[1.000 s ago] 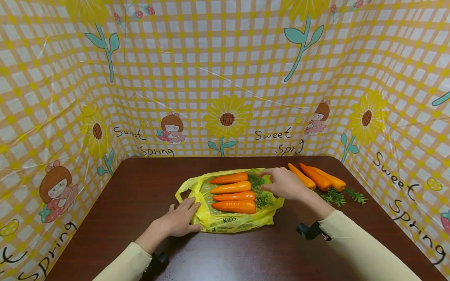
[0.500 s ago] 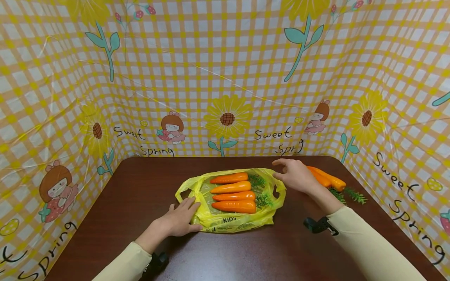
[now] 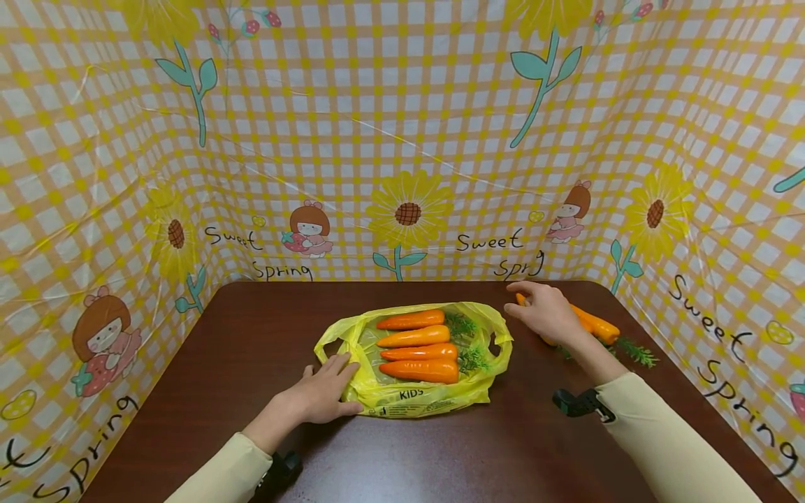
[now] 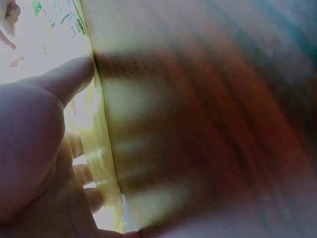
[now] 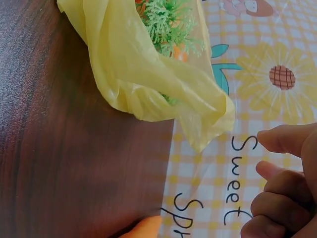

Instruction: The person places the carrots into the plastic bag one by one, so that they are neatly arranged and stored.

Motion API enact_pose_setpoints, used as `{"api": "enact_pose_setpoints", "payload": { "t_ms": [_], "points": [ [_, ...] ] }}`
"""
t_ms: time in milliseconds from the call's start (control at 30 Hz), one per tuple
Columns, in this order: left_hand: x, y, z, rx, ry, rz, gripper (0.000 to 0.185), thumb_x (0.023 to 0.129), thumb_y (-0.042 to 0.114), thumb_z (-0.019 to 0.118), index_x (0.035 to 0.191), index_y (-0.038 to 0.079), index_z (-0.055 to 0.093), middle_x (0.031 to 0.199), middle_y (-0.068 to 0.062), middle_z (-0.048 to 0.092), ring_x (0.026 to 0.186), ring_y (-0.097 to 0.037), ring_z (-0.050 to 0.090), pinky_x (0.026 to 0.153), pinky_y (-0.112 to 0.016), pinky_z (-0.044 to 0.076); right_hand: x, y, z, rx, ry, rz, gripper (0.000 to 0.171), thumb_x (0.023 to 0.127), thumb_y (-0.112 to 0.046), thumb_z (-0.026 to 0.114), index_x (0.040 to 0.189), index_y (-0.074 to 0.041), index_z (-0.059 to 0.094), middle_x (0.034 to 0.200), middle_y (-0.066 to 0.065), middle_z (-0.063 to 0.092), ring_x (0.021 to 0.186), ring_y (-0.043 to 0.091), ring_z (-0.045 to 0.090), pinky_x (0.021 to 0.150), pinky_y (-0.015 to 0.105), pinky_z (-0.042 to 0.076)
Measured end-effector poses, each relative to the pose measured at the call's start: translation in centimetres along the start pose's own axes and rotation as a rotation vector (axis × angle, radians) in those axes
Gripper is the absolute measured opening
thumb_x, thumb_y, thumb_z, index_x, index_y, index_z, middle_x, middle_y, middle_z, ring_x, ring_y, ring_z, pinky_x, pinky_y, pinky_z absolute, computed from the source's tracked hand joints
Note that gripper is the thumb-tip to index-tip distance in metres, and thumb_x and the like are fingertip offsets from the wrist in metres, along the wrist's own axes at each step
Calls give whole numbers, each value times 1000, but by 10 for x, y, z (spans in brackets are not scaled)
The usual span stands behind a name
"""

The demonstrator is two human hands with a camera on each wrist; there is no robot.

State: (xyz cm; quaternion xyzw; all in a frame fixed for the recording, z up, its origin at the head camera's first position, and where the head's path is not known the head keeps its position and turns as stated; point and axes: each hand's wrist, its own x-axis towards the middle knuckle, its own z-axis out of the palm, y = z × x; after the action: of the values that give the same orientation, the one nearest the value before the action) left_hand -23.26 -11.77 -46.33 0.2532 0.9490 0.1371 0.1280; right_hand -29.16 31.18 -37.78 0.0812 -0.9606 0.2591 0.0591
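Four carrots bagged, a few left on the side

Your left hand [image 3: 323, 396] lies flat, fingers straight, pinning the yellow bag [image 3: 411, 404] to the table [image 3: 251, 335], with four carrots [image 3: 418, 353] lying on it. Your right hand [image 3: 546, 313] hovers over the loose carrots [image 3: 597, 326] by the far right corner, fingers loosely curled and gripping nothing yet, so I'd say you're over halfway.
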Motion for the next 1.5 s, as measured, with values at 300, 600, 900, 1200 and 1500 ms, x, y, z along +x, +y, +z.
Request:
{"api": "enact_pose_setpoints", "payload": {
  "t_ms": [300, 600, 900, 1200, 1500],
  "points": [
    [1, 0, 0, 11, -1, -4, 80, 96, 54, 62, 157, 11, 35, 166, -15, 21, 153, -37, 20, 112, -71, 22, -3, 10, -1, 46, 22, 48, 56, 99, -34, 63, 143, -1, 53, 55, -1, 45, 51, 17, 39, 57, 34, 36],
    [1, -1, 1, 11, 3, 0, 80, 96, 55, 62, 157, 11, 35, 166, -15, 21, 153, -38, 20, 112, -71, 22, -6, 18, -1, 86, 58, 117, 61, 98, -38, 63, 145, -1, 51, 52, -6, 37, 47, 13, 33, 53, 30, 33],
    [-1, 1, -1, 13, -4, -5, 80, 96, 54, 62, 157, 10, 35, 166, -15, 21, 153, -37, 21, 112, -71, 22, -11, 30, 0, 159, 52, 195, 66, 99, -41, 61, 149, 0, 46, 61, -2, 53, 51, 14, 41, 52, 30, 36],
    [-2, 3, -2, 8, -5, -6, 80, 96, 54, 62, 157, 10, 35, 166, -15, 20, 153, -37, 20, 112, -71, 21, -14, 43, 5, 187, 64, 227, 72, 97, -46, 63, 149, 0, 47, 60, -1, 50, 51, 14, 42, 52, 30, 37],
    [0, 1, -1, 19, 1, -4, 81, 95, 54, 62, 157, 10, 35, 166, -15, 21, 153, -36, 21, 112, -71, 22, -19, 52, 5, 189, 53, 285, 86, 95, -57, 61, 150, 5, 42, 141, 36, 49, 90, 34, 60, 76, 40, 47]
  ]
}}
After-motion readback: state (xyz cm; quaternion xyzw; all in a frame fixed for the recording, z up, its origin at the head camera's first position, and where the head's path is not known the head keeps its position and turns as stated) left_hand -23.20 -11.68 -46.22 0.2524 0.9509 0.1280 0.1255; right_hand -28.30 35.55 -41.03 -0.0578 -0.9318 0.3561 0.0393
